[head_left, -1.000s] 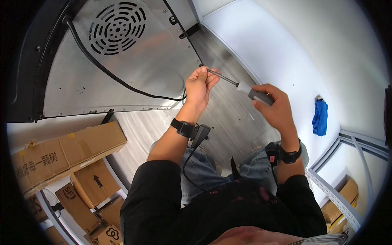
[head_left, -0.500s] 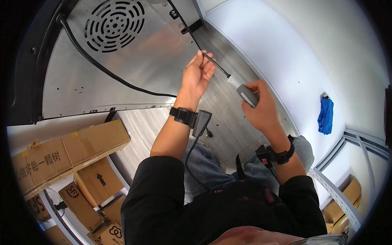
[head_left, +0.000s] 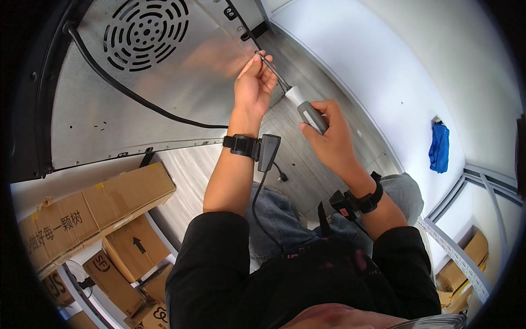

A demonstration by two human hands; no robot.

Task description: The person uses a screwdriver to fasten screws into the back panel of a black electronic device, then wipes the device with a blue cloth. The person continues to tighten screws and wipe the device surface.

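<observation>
A screwdriver [head_left: 295, 96] with a grey and white handle and a long dark shaft slants up to the left. My right hand [head_left: 334, 137] is closed round its handle. At the far end of the shaft, the thumb and fingers of my left hand [head_left: 255, 85] pinch about the tip. Whether a small screw is between them cannot be made out. Beside my left hand stands a large metal panel [head_left: 181, 93] with round vent slots and a dark edge, its right edge near the shaft.
A black cable [head_left: 137, 96] hangs across the panel. Cardboard boxes [head_left: 134, 192] fill a rack at the lower left. A white wall board [head_left: 356, 60] rises on the right, where a blue cloth [head_left: 439, 147] hangs. A plug [head_left: 282, 176] dangles near my knees.
Both hands and the screwdriver have moved up and left, toward the panel's edge. My right hand has come closer to my left, and the view has shifted slightly.
</observation>
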